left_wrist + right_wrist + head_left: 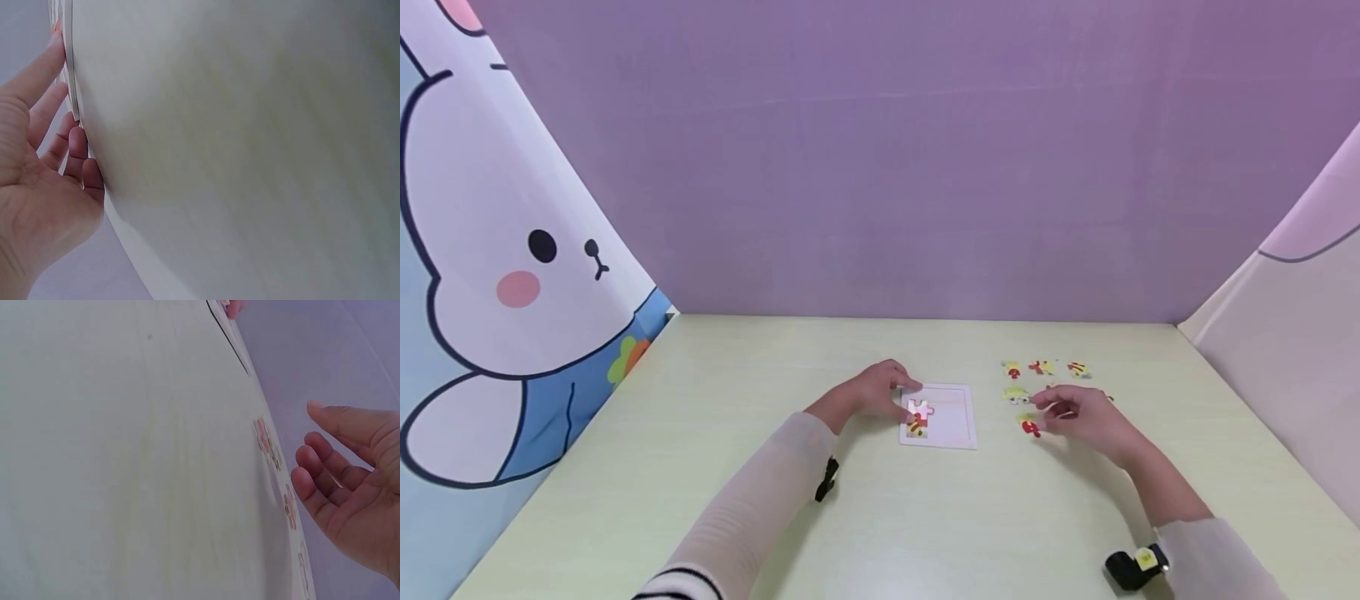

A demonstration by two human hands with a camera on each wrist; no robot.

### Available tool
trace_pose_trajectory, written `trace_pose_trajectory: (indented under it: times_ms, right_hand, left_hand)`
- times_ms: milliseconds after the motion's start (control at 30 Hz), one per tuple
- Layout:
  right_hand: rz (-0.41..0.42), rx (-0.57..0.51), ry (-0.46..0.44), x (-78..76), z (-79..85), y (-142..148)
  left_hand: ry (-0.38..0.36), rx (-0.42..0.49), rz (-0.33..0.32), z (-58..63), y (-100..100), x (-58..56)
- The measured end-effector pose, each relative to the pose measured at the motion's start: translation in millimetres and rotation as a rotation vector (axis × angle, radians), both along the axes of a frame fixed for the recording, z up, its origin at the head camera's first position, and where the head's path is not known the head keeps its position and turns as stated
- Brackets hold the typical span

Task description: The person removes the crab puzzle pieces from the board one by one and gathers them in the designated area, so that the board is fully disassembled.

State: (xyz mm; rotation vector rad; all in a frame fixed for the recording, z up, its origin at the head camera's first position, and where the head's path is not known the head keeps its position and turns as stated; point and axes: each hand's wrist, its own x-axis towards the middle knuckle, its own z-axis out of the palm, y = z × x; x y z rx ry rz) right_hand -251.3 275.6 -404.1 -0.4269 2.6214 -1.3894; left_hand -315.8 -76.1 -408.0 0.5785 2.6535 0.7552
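My left hand (880,389) holds the left side of a white puzzle tray (953,417). In the left wrist view, the thumb lies over its edge and the other fingers bend against it. Inside the tray's left part sit joined jigsaw pieces, a yellow-and-black striped one (917,430) and a pale one with red (920,409) above it. My right hand (1086,419) hovers over loose pieces with fingers loosely bent; the right wrist view shows nothing between thumb and fingers. Nearest to it are a red-and-green piece (1030,426) and a yellow-green piece (1017,395).
Farther back on the pale table (880,525) lies a row of loose pieces: one yellow and red (1012,370), one red and yellow (1042,367), one striped (1078,369). More are partly hidden behind the right hand. A purple backdrop (880,167) stands behind.
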Motion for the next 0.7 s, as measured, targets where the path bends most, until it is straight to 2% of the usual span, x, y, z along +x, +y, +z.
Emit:
trace_pose_trajectory:
  times_ms: [400, 567, 700]
  right_hand:
    - [0.054, -0.127, -0.003, 1.8, 7.2, -33]
    - [0.094, -0.108, 0.020, -3.6, 7.9, -57]
    - [0.127, -0.071, 0.030, -9.8, 10.3, -78]
  left_hand:
    - [0.000, -0.035, -0.041, 1.6, -1, 0.9]
    - [0.008, -0.053, -0.061, 3.1, -1, 2.6]
    - [-0.011, -0.037, -0.051, 6.5, 0, 6.3]
